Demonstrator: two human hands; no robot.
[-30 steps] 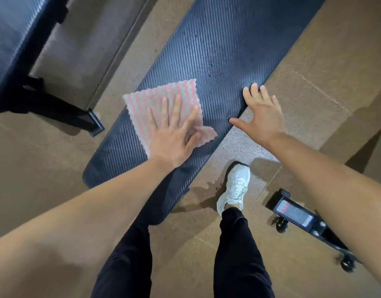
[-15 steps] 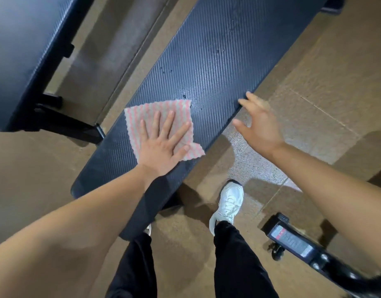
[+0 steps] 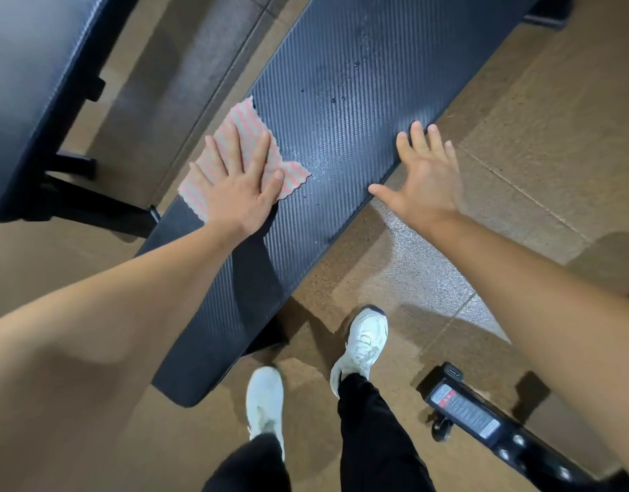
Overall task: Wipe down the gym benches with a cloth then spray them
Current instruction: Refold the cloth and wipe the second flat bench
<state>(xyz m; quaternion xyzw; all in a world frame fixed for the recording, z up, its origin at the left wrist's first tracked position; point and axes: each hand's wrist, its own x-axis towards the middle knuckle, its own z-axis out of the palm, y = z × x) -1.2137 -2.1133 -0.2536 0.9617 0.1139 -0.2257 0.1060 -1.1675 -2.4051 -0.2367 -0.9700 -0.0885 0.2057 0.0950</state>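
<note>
Bench (image 3: 359,111) cropped; left hand (image 3: 235,195) half-covers cloth (image 3: 242,125).

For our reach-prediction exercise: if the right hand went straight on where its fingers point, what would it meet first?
The black bench pad; the right hand has its fingertips at the pad's near edge, perhaps touching it.

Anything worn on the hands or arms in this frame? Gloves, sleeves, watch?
Nothing visible. The left hand and right hand are bare, with no gloves, rings or wristbands. Both arms are uncovered up to the frame edge: no sleeves, no watch, no markings.
</note>
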